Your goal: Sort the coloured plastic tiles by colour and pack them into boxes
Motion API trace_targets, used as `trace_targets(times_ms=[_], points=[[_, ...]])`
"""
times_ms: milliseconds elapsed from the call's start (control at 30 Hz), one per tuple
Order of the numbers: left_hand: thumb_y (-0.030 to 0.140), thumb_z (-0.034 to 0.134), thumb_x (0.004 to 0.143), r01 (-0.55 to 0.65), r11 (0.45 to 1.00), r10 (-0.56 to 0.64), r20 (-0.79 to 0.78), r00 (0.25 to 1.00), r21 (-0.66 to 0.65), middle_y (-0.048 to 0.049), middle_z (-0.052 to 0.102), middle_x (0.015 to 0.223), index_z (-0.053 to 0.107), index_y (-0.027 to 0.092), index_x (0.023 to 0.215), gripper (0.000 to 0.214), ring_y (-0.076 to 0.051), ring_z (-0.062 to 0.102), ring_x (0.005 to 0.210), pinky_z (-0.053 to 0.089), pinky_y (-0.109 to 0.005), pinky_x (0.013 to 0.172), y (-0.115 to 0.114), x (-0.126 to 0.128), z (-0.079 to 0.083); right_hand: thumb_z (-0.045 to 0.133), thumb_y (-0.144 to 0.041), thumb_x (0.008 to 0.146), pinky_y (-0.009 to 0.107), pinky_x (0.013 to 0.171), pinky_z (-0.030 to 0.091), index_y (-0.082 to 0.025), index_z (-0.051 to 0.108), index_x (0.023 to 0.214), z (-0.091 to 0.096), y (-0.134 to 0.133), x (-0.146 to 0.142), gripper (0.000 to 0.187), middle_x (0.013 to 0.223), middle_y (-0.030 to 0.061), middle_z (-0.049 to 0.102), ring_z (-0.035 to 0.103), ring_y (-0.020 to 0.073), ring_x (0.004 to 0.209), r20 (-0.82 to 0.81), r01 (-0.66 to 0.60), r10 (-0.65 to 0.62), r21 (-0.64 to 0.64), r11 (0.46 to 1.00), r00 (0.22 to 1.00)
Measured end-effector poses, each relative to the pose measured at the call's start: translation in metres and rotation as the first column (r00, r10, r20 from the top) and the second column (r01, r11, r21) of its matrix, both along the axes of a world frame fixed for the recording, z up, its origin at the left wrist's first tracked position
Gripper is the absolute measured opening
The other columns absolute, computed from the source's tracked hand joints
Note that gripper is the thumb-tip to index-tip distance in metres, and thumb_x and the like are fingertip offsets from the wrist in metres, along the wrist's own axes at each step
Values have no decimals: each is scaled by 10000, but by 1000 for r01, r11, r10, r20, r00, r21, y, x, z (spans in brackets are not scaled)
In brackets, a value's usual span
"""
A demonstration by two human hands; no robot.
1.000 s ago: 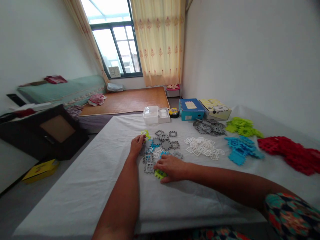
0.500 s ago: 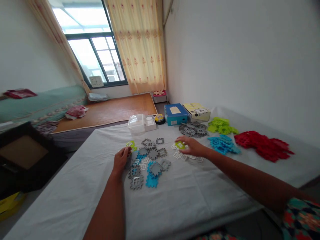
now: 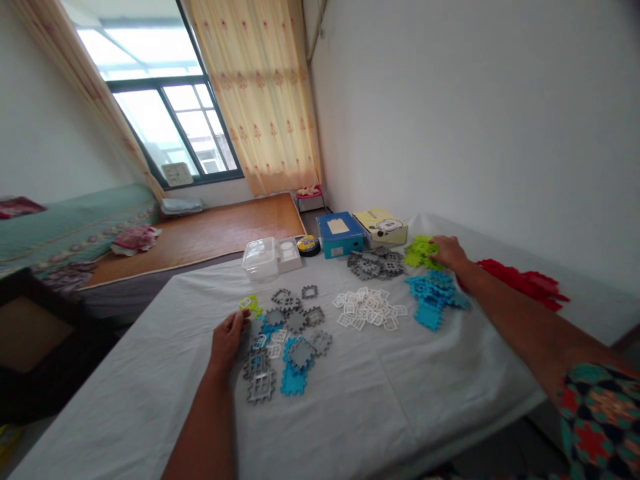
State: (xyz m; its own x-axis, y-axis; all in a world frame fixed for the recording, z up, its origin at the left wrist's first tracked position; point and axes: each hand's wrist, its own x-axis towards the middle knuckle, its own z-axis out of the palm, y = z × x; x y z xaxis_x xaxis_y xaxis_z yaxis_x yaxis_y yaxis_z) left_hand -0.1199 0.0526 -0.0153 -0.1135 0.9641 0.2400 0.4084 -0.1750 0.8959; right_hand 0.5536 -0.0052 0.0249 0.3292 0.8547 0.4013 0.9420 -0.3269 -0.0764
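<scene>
My right hand reaches to the pile of lime-green interlocking tiles, its fingers closed on one of them at the pile's right side. My left hand rests on the cloth at the left edge of a mixed group of tiles, fingers curled together; what they pinch is hidden. Just above its fingertips lies a lime-green tile with a white window piece on it. Beside that hand are grey tiles and blue tiles, some overlapping, with a few white window pieces.
White window pieces lie mid-table. Around them are piles of dark grey tiles, blue tiles and red tiles. At the back stand a clear plastic box, a round tin, a blue box and a yellow box.
My right hand, with a lime-green tile, has moved right from above the white window pieces to the lime-green pile. My left hand stays by the mixed tiles. The view has shifted slightly.
</scene>
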Motion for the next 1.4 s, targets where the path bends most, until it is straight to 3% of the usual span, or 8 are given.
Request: trace_targets(times_ms=[100, 200, 367, 600, 867, 1033, 1233, 1400], points=[[591, 536, 777, -34, 999, 33, 29, 999, 27, -98, 740, 924, 714, 148, 958, 511, -221, 686, 802, 557, -329, 719, -2, 3, 1, 573, -242, 780, 440, 951, 401, -144, 639, 1112, 4, 8, -23, 352, 1204, 155, 625, 531, 301, 1127, 38, -39, 33, 156, 987, 999], [548, 461, 834, -119, 989, 113, 63, 992, 90, -112, 729, 948, 692, 124, 991, 507, -222, 684, 848, 558, -321, 691, -4, 6, 3, 527, -224, 814, 444, 972, 405, -143, 650, 1085, 7, 24, -76, 308, 1143, 144, 656, 557, 294, 1097, 99, -328, 314, 209, 921, 944], [413, 445, 879, -152, 983, 158, -49, 986, 108, -112, 723, 1045, 690, 159, 1033, 384, -230, 662, 975, 523, -375, 855, -2, 3, 0, 513, -254, 868, 419, 948, 452, -186, 657, 1093, 4, 33, -217, 275, 1110, 97, 684, 598, 258, 1042, 12, -739, 745, 136, 659, 667], [356, 550, 859, -12, 995, 15, -36, 999, 100, -68, 747, 974, 705, 210, 1017, 266, -218, 683, 933, 506, -359, 885, -2, 7, -8, 544, -219, 891, 377, 923, 453, -181, 661, 1098, 17, 31, -392, 241, 1096, 94, 687, 566, 234, 1044, -108, -917, 912, 0, 398, 396], [416, 364, 949, -92, 989, 78, 118, 990, 117, -122, 720, 1024, 636, 133, 1105, 422, -172, 702, 807, 534, -294, 723, 3, 1, -11, 576, -249, 871, 324, 945, 441, -203, 625, 1234, 16, 78, -491, 369, 1225, 93, 654, 571, 239, 1139, -216, -837, 811, -212, 504, 543], [440, 416, 926, -94, 989, 77, 147, 986, 110, -111, 730, 977, 661, 146, 1052, 403, -173, 702, 779, 532, -291, 706, 5, 0, -13, 654, -278, 794, 286, 743, 492, -258, 667, 1186, 10, 84, -513, 393, 1013, 67, 738, 675, 238, 902, -249, -809, 778, -305, 503, 577], [458, 428, 907, -93, 990, 76, 149, 986, 107, -116, 727, 975, 658, 146, 1056, 415, -180, 701, 773, 531, -303, 702, 6, 0, -13, 666, -374, 795, 267, 732, 464, -255, 697, 1124, 33, 79, -495, 351, 975, 62, 739, 654, 228, 949, -235, -798, 763, -217, 563, 602], [494, 439, 885, -74, 991, 59, 140, 988, 109, -124, 725, 972, 653, 138, 1065, 453, -192, 697, 774, 536, -327, 719, 4, -1, -9, 655, -401, 820, 253, 674, 446, -211, 728, 989, 52, 69, -430, 265, 893, 57, 737, 650, 173, 776, -341, -804, 773, 75, 590, 535]])
